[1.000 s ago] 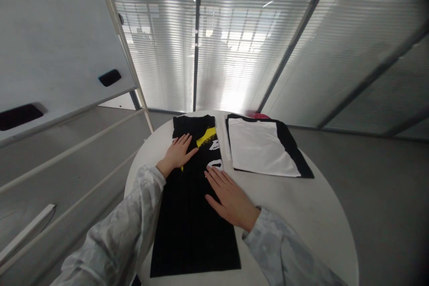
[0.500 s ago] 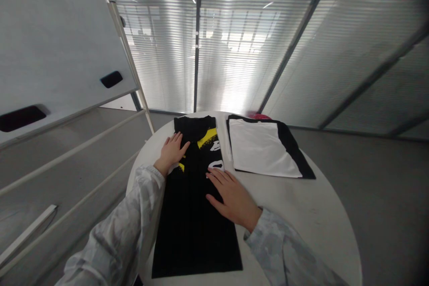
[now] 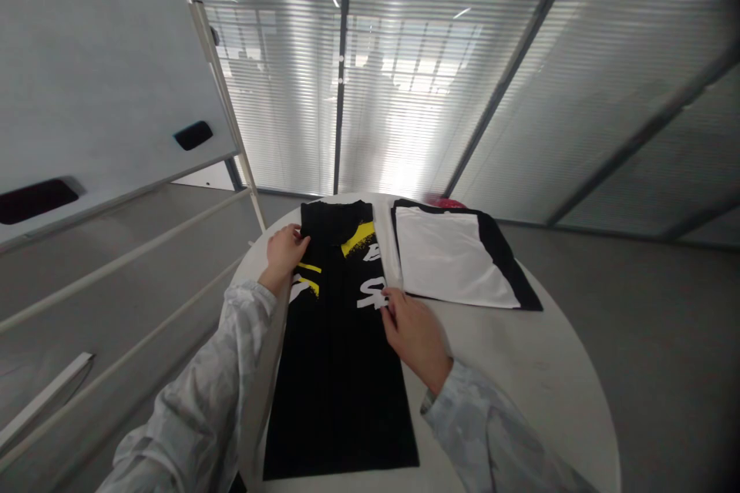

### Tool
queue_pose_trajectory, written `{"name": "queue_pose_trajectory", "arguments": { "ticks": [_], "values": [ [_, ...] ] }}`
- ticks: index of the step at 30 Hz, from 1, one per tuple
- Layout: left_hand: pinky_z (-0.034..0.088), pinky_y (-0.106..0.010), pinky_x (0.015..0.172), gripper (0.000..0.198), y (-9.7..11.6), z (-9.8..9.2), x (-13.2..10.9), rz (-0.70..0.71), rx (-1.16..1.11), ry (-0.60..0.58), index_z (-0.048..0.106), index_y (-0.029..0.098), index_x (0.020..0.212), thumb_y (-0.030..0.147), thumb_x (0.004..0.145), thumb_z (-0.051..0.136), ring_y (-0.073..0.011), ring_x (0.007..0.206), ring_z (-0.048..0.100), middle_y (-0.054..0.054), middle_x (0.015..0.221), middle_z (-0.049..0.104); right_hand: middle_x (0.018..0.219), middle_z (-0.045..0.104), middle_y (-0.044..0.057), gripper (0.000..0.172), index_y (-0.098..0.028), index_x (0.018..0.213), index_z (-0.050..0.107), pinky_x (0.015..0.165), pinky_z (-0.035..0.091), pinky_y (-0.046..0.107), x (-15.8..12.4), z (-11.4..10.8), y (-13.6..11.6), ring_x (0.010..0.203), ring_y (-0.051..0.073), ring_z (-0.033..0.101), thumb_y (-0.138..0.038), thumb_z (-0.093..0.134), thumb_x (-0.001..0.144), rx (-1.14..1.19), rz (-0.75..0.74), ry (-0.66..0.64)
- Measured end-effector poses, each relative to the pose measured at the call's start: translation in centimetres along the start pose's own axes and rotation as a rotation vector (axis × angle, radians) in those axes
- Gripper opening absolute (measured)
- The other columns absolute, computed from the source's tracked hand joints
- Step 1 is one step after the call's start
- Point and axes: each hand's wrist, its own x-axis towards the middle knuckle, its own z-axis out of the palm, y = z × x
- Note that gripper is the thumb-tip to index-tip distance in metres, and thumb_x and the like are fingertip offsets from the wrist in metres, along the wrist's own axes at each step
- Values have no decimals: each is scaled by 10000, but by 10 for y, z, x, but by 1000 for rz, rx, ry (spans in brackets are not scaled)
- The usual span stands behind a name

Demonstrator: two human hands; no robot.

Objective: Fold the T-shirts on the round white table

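Observation:
A black shirt (image 3: 338, 370) with yellow and white print lies folded into a long strip on the round white table (image 3: 520, 377). My left hand (image 3: 284, 253) rests on the shirt's left edge near the collar, fingers curled over the cloth. My right hand (image 3: 413, 331) sits at the shirt's right edge by the white lettering, fingers bent and pressed on the edge. Both sleeves are pale grey with a faint pattern.
A folded white and black garment (image 3: 456, 258) lies at the table's far right, with something pink (image 3: 444, 202) behind it. A whiteboard on a stand (image 3: 98, 69) leans at the left. Glass walls with blinds (image 3: 405, 69) stand behind the table.
Both hands slid outward from the shirt's middle to its side edges. The fingers went from flat to curled. More of the yellow and white print shows.

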Motion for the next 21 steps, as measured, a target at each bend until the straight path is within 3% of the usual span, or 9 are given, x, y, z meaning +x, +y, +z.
{"name": "queue_pose_trajectory", "arguments": {
  "ticks": [6,12,15,17,19,21],
  "values": [
    [539,-383,990,249,3,-3,-2,-12,-61,-66,721,286,1249,365,1022,657,-240,1042,786,-25,1134,844,888,757,26,307,-224,1272,663,808,495,347,4,-8,5,828,241,726,-145,543,1000,129,28,-91],
    [532,-353,969,253,4,-5,-2,-17,-68,-98,742,299,1181,339,932,720,-241,1008,788,4,1013,846,763,728,-57,269,-257,1039,721,707,437,289,3,-32,10,686,158,648,-101,659,829,359,-44,-424],
    [534,-364,962,218,5,-3,-2,-6,-75,-110,756,302,1143,378,943,716,-252,987,784,2,979,843,728,720,-69,254,-258,978,740,649,411,275,0,-37,14,618,134,606,-90,664,804,420,-49,-528],
    [536,-370,957,205,4,-1,-2,-9,-82,-103,757,300,1134,411,976,690,-251,965,782,-2,963,836,716,707,-62,166,-257,949,745,629,397,276,0,-37,17,607,134,590,-138,687,849,425,-44,-520],
    [541,-378,955,224,4,1,0,8,-86,-74,753,287,1131,450,1001,674,-252,961,779,-20,1014,830,715,698,-45,52,-255,913,735,622,388,287,4,-35,19,613,144,580,-243,692,940,408,-20,-433],
    [548,-388,960,268,3,5,4,48,-89,-30,748,266,1138,491,1007,684,-259,996,775,-56,1143,814,758,713,-21,144,-253,913,728,646,412,299,16,-31,21,655,164,600,-335,664,1013,394,8,-295]
  ]
}}
